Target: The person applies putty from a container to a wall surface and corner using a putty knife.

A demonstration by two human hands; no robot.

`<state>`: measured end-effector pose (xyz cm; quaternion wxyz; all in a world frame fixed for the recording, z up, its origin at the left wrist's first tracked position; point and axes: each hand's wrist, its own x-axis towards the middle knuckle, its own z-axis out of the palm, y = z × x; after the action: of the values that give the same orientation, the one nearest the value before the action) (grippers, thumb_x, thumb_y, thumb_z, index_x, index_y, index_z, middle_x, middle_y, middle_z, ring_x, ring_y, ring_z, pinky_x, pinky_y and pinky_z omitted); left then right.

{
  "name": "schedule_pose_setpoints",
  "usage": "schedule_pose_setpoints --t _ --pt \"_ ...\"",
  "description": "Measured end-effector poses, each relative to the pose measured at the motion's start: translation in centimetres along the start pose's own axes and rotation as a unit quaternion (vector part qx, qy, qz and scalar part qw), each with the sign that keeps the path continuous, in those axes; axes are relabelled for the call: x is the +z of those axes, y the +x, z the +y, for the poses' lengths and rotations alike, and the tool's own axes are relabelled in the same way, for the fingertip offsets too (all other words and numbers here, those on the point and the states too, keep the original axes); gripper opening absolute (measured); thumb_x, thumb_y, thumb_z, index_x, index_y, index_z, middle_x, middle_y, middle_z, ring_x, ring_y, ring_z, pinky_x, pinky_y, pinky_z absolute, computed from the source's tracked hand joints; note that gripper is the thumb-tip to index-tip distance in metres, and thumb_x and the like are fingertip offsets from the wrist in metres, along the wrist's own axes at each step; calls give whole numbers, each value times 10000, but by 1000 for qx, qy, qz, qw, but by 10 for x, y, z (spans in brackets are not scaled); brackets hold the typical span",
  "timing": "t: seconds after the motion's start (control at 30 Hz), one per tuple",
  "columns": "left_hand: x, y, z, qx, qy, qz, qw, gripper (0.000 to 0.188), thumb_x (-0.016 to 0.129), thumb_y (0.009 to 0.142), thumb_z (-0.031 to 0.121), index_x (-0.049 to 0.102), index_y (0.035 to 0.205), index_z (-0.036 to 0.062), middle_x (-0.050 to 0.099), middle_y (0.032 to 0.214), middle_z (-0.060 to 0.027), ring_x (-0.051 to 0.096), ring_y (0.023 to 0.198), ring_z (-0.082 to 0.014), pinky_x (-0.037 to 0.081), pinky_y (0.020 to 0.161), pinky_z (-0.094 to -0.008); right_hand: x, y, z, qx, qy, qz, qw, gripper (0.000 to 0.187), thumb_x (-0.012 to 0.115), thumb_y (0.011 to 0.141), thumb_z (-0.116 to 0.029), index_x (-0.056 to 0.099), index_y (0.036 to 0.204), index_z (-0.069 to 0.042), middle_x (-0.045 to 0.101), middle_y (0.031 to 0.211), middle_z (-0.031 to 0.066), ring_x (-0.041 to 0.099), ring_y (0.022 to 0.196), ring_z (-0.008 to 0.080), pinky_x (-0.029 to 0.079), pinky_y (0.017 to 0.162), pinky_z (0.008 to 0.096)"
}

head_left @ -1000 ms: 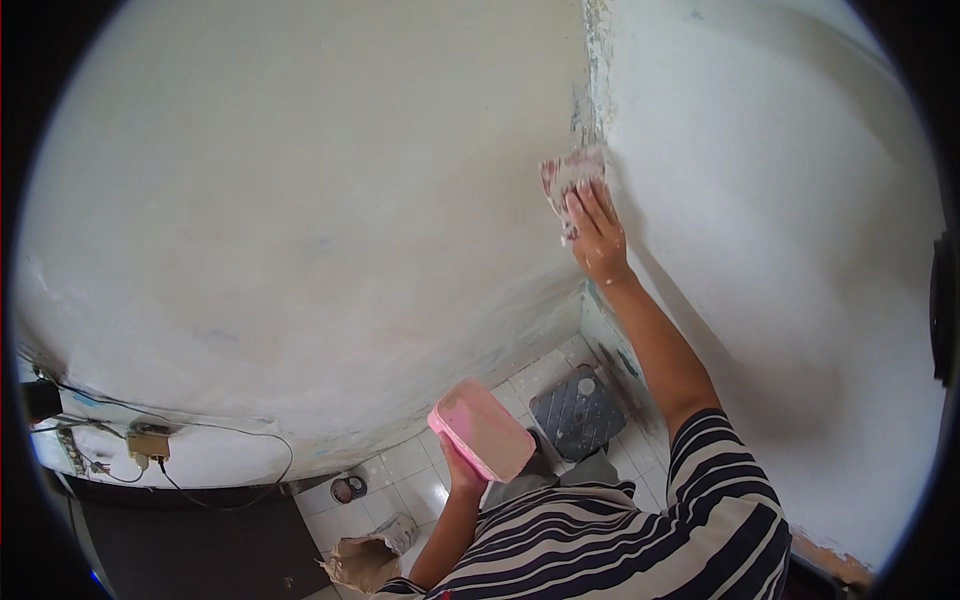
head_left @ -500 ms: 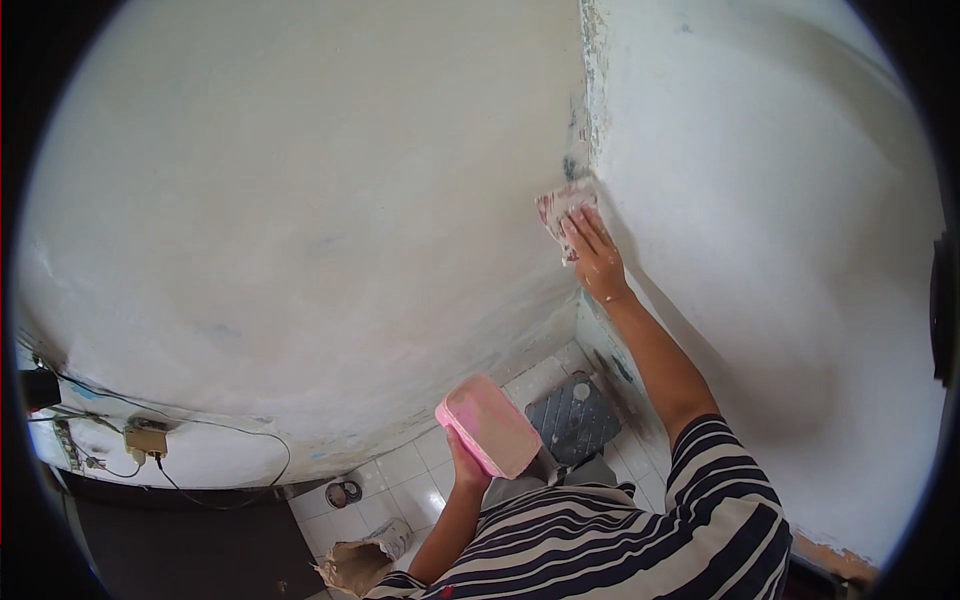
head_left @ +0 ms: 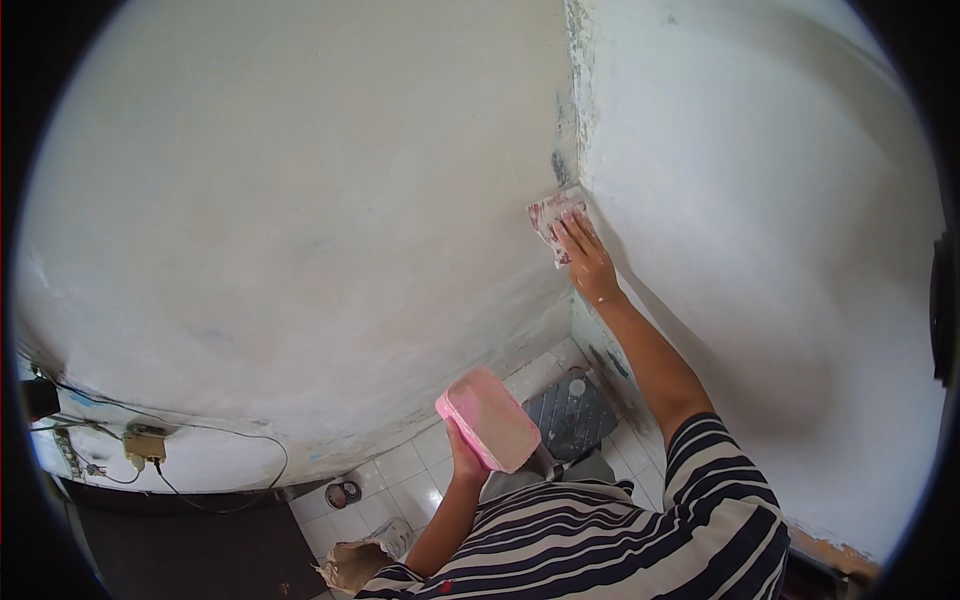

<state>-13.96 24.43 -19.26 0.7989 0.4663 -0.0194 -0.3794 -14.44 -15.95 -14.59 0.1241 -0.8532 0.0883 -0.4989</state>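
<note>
A pink rectangular plastic tub holding pale putty rests in my left hand, whose fingers wrap its left side and underside. Out at the wall corner, my right hand presses a thin, flat reddish spreader smeared with pale putty against the left wall. The fingers lie along its face, and its right edge is close to the corner. Specks of putty stick to that hand. Just above the spreader, a dark, bare patch shows on the wall.
The right wall meets the left one at a flaking corner. Below are a grey patterned stool top, a tiled floor, a roll of tape and an open bag. Cables run to a socket box above a dark surface.
The view has shifted slightly. My right hand and the spreader are a little lower beside the corner, still against the wall. The tub has moved slightly upward in the picture.
</note>
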Motion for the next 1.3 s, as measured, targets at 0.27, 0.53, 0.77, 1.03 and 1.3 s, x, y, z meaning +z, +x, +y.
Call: schedule_pose_setpoints --t 0.27,0.53,0.77,1.03,1.3 --pt "17 1 -3 -3 11 13 1000 810 319 986 721 324 1555 145 454 1529 -101 477 1380 -302 410 1138 -485 -14 112 -17 -30 -2 116 993 590 525 816 116 583 1377 -57 539 1441 171 486 1359 386 430 1120 492" --pt "16 1 4 4 4 -1 1000 798 319 995 706 311 1563 146 436 1544 -97 463 1391 -299 405 1141 -481 -9 29 -16 18 27 47 998 642 509 783 146 580 1385 -65 522 1458 187 463 1383 387 421 1131 488" --pt "31 -1 5 10 7 -11 1000 791 312 1003 697 311 1561 136 433 1546 -97 464 1389 -296 395 1149 -470 -24 106 -24 -4 30 86 996 662 526 767 137 563 1399 -57 526 1447 191 447 1393 390 402 1146 477" --pt "28 3 10 24 -7 -56 998 788 317 1003 696 317 1557 135 451 1530 -95 472 1381 -291 410 1136 -465 -24 34 -23 12 29 14 999 670 468 761 130 565 1401 -43 485 1494 209 433 1408 401 405 1147 460" --pt "36 5 6 19 -16 -39 999 786 312 1003 700 313 1559 144 444 1532 -96 468 1382 -291 411 1133 -465 -16 79 -26 4 29 85 996 715 492 724 159 550 1407 -45 495 1474 220 441 1394 411 406 1137 470"
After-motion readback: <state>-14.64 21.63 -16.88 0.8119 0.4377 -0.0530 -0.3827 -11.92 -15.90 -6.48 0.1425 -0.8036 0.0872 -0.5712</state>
